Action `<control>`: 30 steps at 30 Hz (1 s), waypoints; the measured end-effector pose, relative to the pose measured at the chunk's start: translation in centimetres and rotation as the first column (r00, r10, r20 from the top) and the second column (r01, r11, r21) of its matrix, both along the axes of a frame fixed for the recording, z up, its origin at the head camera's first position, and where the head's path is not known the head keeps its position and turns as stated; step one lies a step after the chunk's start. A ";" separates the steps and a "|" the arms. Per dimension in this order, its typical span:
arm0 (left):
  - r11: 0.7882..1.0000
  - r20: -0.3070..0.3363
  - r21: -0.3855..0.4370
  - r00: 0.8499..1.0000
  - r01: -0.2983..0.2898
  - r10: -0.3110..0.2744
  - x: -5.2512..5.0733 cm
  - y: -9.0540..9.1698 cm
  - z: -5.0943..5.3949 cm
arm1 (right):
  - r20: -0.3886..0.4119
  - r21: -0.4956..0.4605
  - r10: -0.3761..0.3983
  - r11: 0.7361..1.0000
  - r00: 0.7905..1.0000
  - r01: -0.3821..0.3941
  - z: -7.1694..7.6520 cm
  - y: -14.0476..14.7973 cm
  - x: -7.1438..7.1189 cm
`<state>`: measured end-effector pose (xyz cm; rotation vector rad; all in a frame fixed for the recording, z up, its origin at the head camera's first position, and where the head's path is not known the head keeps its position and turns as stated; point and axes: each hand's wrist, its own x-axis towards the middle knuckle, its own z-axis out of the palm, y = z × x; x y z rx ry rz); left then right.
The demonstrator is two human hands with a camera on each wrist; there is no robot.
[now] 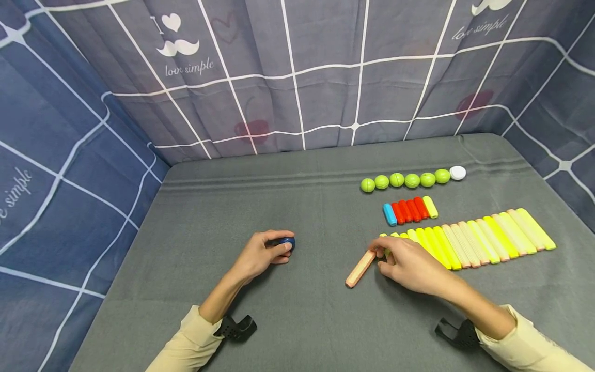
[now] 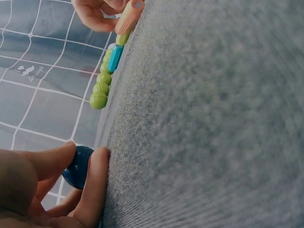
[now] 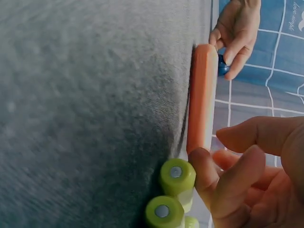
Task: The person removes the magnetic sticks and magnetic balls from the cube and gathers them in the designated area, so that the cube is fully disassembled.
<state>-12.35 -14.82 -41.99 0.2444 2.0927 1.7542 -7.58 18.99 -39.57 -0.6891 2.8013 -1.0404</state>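
Note:
My left hand pinches a dark blue ball between thumb and fingers, low over the grey cloth. A finger of my right hand touches the near end of an orange toy rod, while the thumb stands apart from it in the right wrist view. That rod lies slanted on the cloth, left of a long row of yellow and pale orange rods. Below my right fingers in the right wrist view, two green-yellow rod ends show grey discs.
Behind the long row lie short rods in blue, red and yellow, side by side. Further back runs a line of green balls ending in a white ball. A checked curtain borders the grey table cloth at the back and sides.

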 end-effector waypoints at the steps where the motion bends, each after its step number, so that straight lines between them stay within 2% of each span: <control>1: 1.000 -0.004 -0.002 1.000 0.000 0.000 0.0 0.0 0.0 | -0.017 0.009 -0.003 1.000 1.000 0.004 0.0 0.0 0.0; 4: 1.000 -0.012 -0.004 1.000 0.002 -0.002 0.0 -0.1 -0.1 | -0.046 0.021 -0.006 1.000 0.999 0.007 0.0 -0.3 0.0; 8: 1.000 -0.013 -0.003 1.000 0.000 0.000 0.0 0.0 -0.1 | -0.040 0.006 -0.011 1.000 0.999 0.011 0.0 -0.6 0.1; 12: 1.000 -0.015 -0.004 1.000 -0.005 0.005 0.0 0.0 0.0 | 0.027 -0.053 0.017 0.998 0.999 -0.016 -0.1 -0.9 0.4; 16: 1.000 -0.011 -0.003 1.000 -0.009 0.009 0.0 -0.1 -0.1 | 0.091 -0.044 0.089 0.995 0.992 -0.086 -0.6 -1.5 0.6; 20: 1.000 -0.007 0.001 1.000 0.003 -0.003 0.0 -0.1 -0.3 | 0.069 0.008 0.119 0.993 0.991 -0.120 -0.8 -1.8 0.6; 24: 1.000 -0.002 0.009 1.000 0.001 -0.001 0.0 -0.1 -0.3 | 0.062 0.034 0.115 0.992 0.991 -0.118 -0.6 -1.5 0.6; 30: 1.000 -0.003 0.011 1.000 -0.009 0.009 -0.1 -0.1 -0.1 | -0.009 0.107 0.060 0.993 0.998 -0.059 -0.3 -1.2 0.6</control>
